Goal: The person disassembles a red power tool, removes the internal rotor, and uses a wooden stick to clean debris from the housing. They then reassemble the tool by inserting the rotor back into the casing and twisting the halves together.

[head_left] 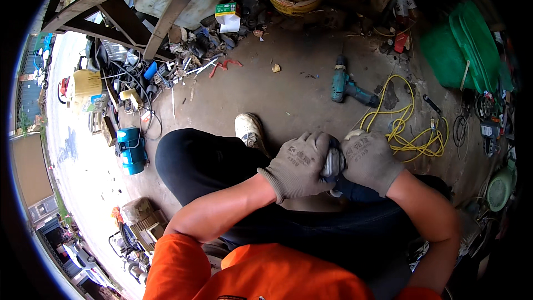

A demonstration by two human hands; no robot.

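The gloved left hand (300, 164) and gloved right hand (373, 160) are gripping side by side.
The bare left forearm (227, 205) is slanting inward, the bare right forearm (422, 200) is mirroring it, and both arms are bending outward at the elbow; the backs of the hands are facing upward while the fingers (317, 140) are curling inward.

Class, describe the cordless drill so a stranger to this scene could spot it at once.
Start at the broad floor. Beyond the gloved right hand, left of the tangled yellow cord, lies the cordless drill. Its teal body and dark chuck set it apart from the cord.
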